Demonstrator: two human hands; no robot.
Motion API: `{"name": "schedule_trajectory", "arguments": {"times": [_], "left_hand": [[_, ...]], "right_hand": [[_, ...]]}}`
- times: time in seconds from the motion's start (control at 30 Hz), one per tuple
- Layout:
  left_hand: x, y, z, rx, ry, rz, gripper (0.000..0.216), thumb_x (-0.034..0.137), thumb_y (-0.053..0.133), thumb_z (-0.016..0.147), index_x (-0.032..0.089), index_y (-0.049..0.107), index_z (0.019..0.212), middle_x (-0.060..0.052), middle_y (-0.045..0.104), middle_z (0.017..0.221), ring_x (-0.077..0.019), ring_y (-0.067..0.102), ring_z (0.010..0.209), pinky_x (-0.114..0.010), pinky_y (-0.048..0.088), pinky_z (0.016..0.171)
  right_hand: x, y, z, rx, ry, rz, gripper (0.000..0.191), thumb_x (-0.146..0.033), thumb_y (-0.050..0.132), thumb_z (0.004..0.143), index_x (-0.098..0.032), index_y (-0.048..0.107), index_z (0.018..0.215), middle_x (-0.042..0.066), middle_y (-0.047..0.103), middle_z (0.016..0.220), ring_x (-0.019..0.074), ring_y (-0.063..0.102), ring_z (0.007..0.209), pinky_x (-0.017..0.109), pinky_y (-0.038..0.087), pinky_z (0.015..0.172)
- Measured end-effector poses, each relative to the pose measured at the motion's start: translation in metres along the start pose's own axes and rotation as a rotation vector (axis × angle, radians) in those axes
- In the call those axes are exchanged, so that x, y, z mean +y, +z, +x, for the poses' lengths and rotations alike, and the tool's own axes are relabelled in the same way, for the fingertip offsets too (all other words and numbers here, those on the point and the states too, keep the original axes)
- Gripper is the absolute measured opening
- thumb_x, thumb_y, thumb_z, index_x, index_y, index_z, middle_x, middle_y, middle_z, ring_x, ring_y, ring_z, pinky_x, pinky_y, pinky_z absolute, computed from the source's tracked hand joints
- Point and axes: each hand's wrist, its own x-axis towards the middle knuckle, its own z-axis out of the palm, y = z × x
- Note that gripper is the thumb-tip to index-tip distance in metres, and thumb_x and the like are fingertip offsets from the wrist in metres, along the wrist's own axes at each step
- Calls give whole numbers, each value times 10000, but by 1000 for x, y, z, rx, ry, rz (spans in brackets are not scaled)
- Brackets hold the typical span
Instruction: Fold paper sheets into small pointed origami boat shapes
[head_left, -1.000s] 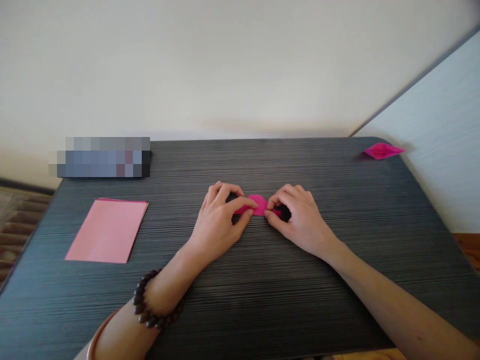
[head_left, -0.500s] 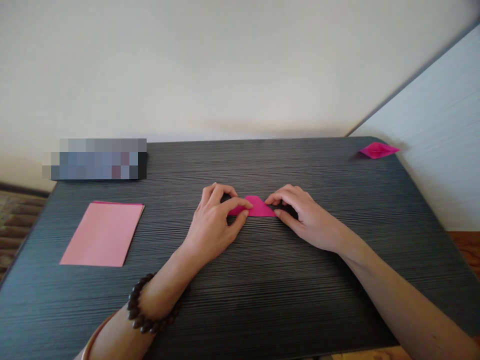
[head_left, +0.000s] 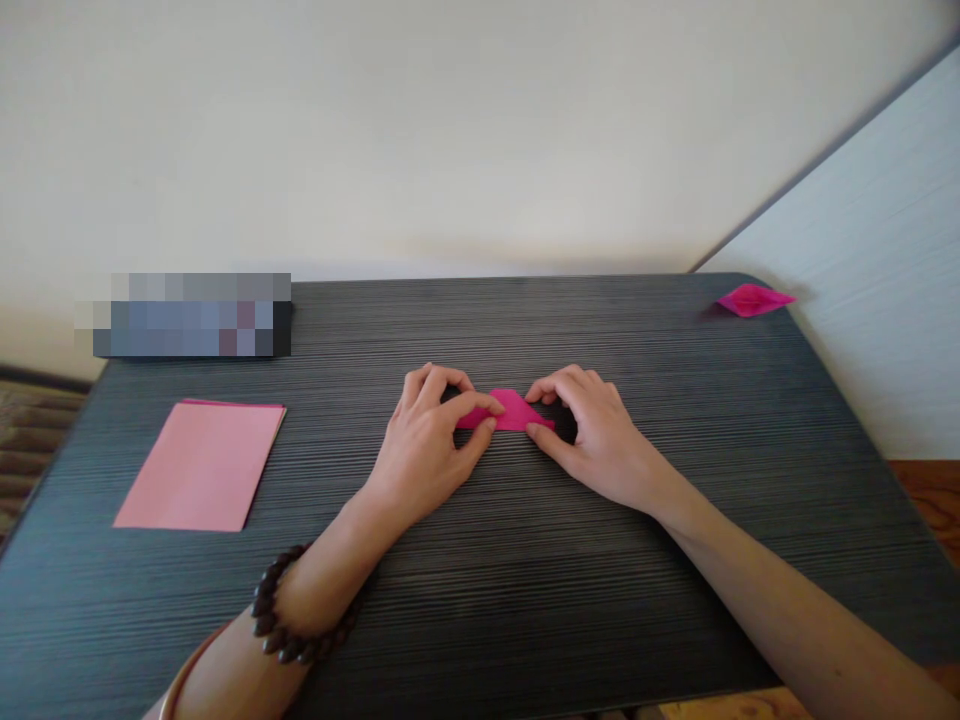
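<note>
A small folded piece of bright pink paper (head_left: 514,411) lies in the middle of the dark table, roughly a flat trapezoid with pointed ends. My left hand (head_left: 429,432) pinches its left part between thumb and index finger, hiding some of that end. At the right end, my right hand (head_left: 592,432) has its thumb at the lower edge and its fingertips by the upper slanting edge. The paper's right corner pokes out slightly raised beyond that thumb.
A stack of square pink paper sheets (head_left: 201,467) lies on the left of the table (head_left: 480,600). A blurred-out dark-edged object (head_left: 187,328) stands at the back left. A folded pink paper piece (head_left: 754,300) sits at the far right corner. A wall rises behind.
My right hand has shifted a little left, its thumb now further in along the paper's lower edge. The right corner looks slightly lifted. My left hand has kept its hold.
</note>
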Motion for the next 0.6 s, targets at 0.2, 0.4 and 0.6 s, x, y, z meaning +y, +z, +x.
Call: {"name": "schedule_trajectory", "arguments": {"times": [0.2, 0.4, 0.6], "left_hand": [[0, -1, 0, 5, 6, -12, 187, 273, 543, 861, 287, 686, 982, -42, 512, 1032, -259, 379, 1116, -468, 390, 979], [-1, -1, 0, 2, 17, -11, 187, 272, 534, 865, 288, 689, 968, -42, 514, 1023, -253, 396, 1103, -470, 380, 994], [0, 2, -2, 30, 40, 45, 363, 314, 512, 880, 239, 535, 1234, -69, 515, 1155, -258, 408, 1142, -486, 362, 1020]], "right_hand": [[8, -8, 0, -60, -17, 86, 268, -128, 527, 785, -241, 532, 1028, 38, 559, 977, 202, 512, 944, 380, 388, 840], [16, -14, 0, -110, -18, 187, 369, -68, 496, 764, -254, 514, 1082, 34, 544, 1020, 183, 512, 972, 373, 411, 884], [10, -10, -3, -45, -61, 126, 328, -87, 494, 794, -242, 517, 1082, 48, 565, 1039, 201, 517, 986, 401, 409, 889]]}}
